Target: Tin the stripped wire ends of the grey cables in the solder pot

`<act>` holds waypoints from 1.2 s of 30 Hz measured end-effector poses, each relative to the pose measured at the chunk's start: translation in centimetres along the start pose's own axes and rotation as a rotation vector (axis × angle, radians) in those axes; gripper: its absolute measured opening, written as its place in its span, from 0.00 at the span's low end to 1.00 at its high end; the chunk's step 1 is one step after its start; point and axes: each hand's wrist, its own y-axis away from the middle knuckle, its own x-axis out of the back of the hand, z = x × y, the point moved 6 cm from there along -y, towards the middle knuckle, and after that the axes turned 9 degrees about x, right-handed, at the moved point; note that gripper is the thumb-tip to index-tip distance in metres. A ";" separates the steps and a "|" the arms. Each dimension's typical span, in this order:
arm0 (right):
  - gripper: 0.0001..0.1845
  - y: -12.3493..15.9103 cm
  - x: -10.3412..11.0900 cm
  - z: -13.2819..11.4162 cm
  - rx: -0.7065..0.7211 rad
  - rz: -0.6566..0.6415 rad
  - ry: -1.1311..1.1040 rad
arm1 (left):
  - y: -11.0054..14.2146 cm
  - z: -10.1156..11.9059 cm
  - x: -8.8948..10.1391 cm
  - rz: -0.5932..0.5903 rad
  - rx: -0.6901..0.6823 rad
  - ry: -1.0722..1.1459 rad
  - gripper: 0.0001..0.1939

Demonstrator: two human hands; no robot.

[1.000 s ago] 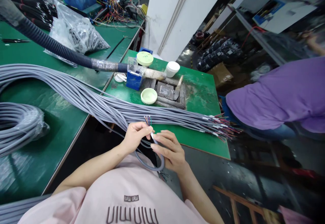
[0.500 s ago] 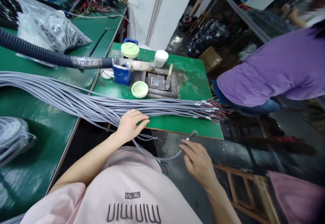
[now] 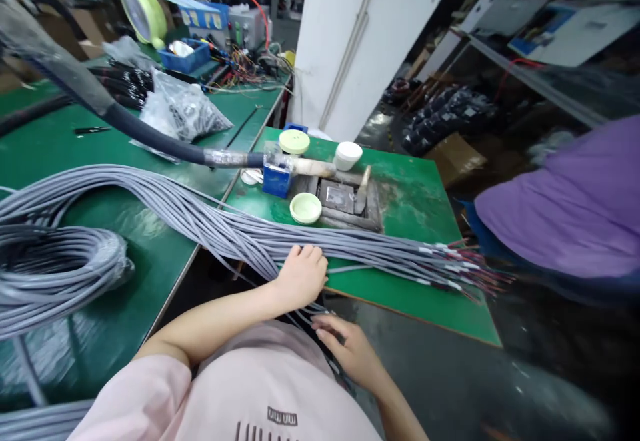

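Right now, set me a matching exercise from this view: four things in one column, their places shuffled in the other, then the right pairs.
Things:
1. Left hand
2. Right hand
3. White tub
4. Coloured wire ends

Places:
A. Fanned out past the right edge of the green bench
B. Lying on the grey cable bundle
C. Below the bench edge, beside the pink T-shirt
D. Standing near the bench's far edge

Pairs: 1-B, 2-C, 3-D, 4-A.

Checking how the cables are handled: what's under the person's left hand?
The left hand rests on a bundle of grey cables lying across a green workbench. The stretch of cable directly beneath the palm is covered and cannot be seen.
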 end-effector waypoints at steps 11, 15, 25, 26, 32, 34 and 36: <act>0.16 -3.3 1.7 1.2 -0.164 0.331 -0.830 | -1.3 -0.6 0.8 -0.287 -0.055 0.467 0.09; 0.14 -3.2 5.4 2.1 -0.102 0.547 -0.804 | -1.3 -1.4 1.7 -0.337 -0.125 0.791 0.05; 0.12 0.4 12.4 -2.0 0.132 1.063 -0.507 | -1.0 -1.8 1.2 -0.267 -0.143 1.086 0.03; 0.13 0.3 12.0 -2.7 0.124 0.954 -0.429 | -0.8 -1.7 1.2 -0.271 -0.150 1.146 0.04; 0.19 -0.9 6.1 -4.0 -0.065 0.141 -0.002 | 0.4 -1.4 -0.1 -0.432 0.105 1.760 0.23; 0.21 -1.4 4.5 -4.2 -0.056 0.001 0.023 | 0.7 -1.9 -0.3 -0.391 0.260 1.874 0.25; 0.22 -1.7 3.5 -4.4 -0.062 -0.100 0.036 | 0.9 -2.9 -0.5 -0.270 0.416 1.909 0.24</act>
